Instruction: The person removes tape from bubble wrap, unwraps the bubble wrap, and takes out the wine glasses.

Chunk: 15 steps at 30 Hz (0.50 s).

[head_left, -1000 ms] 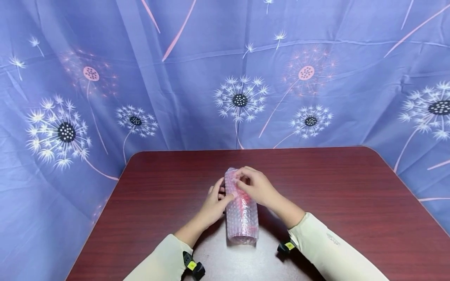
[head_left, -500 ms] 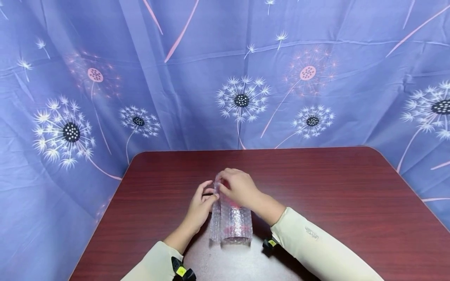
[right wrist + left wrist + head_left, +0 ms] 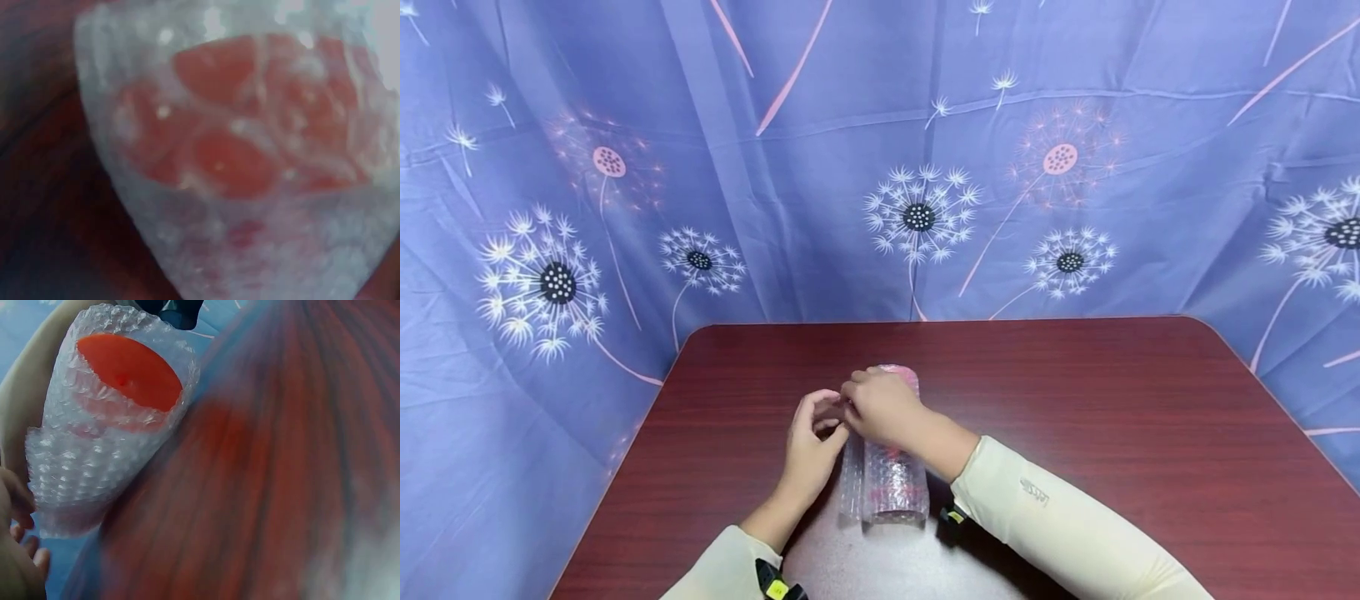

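Note:
A cylindrical bundle of clear bubble wrap (image 3: 897, 492) lies lengthwise on the table, a loose flap (image 3: 851, 487) along its left side. Through the wrap a red object shows; in the left wrist view its flat round red end (image 3: 131, 372) faces the camera, and in the right wrist view it is a blurred red patch (image 3: 234, 156). My right hand (image 3: 883, 408) reaches across the bundle, its curled fingers pinching the flap's far left edge. Just left of that edge is my left hand (image 3: 811, 446), thumb and fingers loosely bent and apart, fingertips close to the right hand's.
The dark red wood-grain table (image 3: 1075, 400) extends to both sides of the bundle. Behind it hangs a blue curtain (image 3: 820, 208) printed with dandelions. A black wrist strap with a yellow tag (image 3: 777, 589) sits at the left sleeve's cuff.
My right hand has moved left across the bundle, drawing the flap of bubble wrap away from the roll. My left hand has shifted left too, and the bundle slightly left.

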Tool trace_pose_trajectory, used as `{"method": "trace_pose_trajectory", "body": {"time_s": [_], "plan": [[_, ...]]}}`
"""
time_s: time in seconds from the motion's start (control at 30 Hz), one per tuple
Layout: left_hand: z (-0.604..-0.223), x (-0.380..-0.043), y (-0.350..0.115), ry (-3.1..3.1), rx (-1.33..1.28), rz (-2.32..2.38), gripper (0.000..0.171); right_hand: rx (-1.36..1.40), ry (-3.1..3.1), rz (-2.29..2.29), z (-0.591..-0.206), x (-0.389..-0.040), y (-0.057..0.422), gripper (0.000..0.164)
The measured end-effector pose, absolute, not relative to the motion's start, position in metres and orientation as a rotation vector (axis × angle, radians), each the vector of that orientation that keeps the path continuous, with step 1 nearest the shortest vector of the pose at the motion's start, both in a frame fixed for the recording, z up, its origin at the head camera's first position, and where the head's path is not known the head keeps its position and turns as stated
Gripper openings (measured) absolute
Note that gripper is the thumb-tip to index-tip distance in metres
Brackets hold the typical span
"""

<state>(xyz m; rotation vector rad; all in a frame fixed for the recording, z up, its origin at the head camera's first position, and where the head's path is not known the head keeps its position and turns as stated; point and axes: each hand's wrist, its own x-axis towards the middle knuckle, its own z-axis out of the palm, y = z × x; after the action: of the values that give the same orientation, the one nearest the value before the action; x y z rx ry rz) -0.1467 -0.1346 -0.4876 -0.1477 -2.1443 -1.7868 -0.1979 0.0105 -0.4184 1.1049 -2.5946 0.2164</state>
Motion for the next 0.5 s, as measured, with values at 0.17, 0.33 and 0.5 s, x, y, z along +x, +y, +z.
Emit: {"method": "trace_pose_trajectory", "body": {"time_s": [0.17, 0.33, 0.5], "plan": [[-0.491, -0.145, -0.141, -2.445, -0.211, -1.557, 0.043, 1.178, -2.588, 0.641, -0.416, -0.199, 0.012, 0.013], [-0.492, -0.141, -0.146, -2.603, -0.352, -1.223, 0.050, 1.345, -2.565, 0.803, -0.415, -0.199, 0.015, 0.018], [-0.496, -0.140, -0.148, -2.638, -0.453, -1.137, 0.057, 1.492, -2.461, 0.713, -0.415, -0.197, 0.028, 0.022]]}}
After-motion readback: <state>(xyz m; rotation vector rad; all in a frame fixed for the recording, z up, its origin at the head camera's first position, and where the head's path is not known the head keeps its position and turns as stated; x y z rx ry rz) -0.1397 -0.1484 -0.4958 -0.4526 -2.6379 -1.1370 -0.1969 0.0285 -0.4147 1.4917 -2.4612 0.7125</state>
